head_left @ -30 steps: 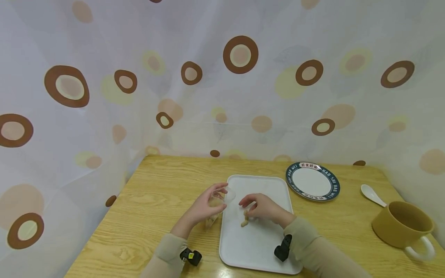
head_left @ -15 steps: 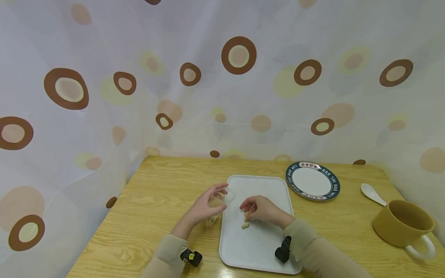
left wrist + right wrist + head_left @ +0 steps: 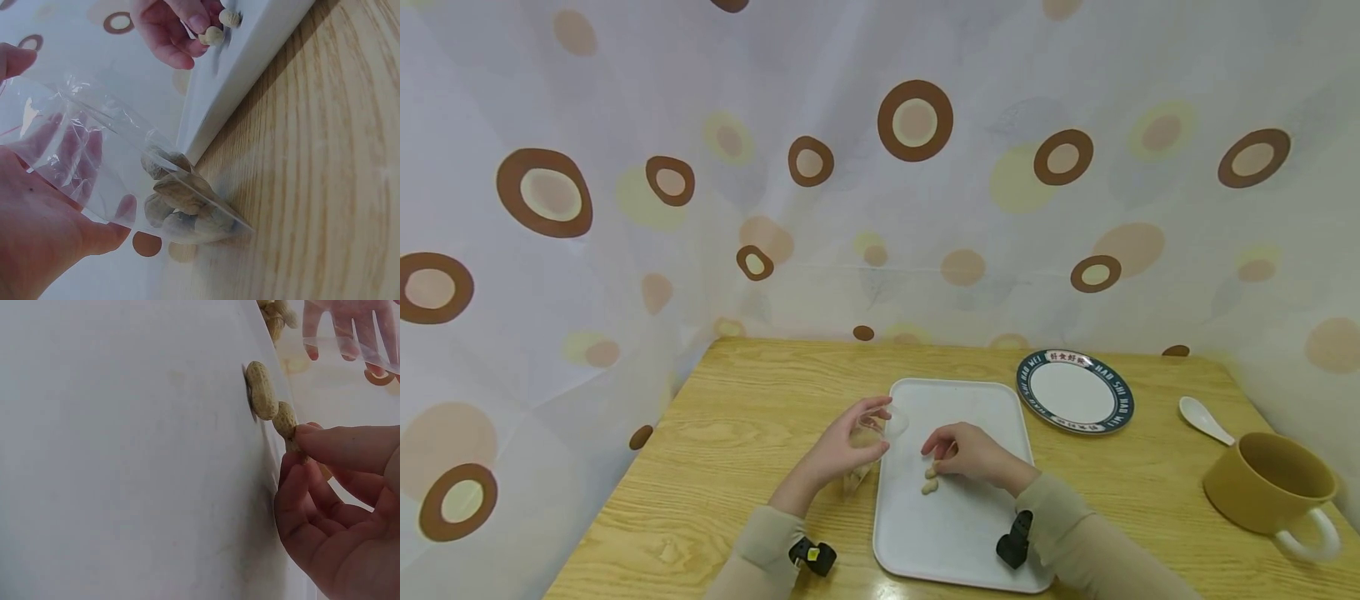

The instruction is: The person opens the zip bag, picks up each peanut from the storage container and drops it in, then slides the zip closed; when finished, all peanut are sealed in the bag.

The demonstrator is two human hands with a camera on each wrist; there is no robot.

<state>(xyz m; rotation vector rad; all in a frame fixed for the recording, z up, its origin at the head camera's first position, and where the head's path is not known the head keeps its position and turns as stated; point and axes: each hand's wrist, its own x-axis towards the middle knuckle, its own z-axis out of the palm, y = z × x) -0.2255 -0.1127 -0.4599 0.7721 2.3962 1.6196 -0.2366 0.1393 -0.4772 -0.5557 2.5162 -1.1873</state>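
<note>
My left hand [image 3: 838, 450] holds a clear plastic bag [image 3: 119, 150] by its mouth, just left of the white tray [image 3: 951, 537]. Several unshelled peanuts [image 3: 184, 194] lie bunched in the bag's lower corner, as the left wrist view shows. Over the tray, my right hand [image 3: 977, 454] pinches one peanut [image 3: 285, 419] between thumb and fingers, which cover its lower end. A second peanut [image 3: 261, 390] lies on the tray right beside the pinched one; from the head it appears just below the fingertips.
Behind the tray to the right is a blue-rimmed plate [image 3: 1071, 392]. A white spoon [image 3: 1204, 419] and a mustard-coloured mug [image 3: 1266, 487] with a white handle stand farther right. All rest on a wooden table [image 3: 700, 467] backed by a patterned curtain [image 3: 850, 208].
My right fingers have closed on the upper peanut and shifted slightly right. The left hand and the bag have stayed in place.
</note>
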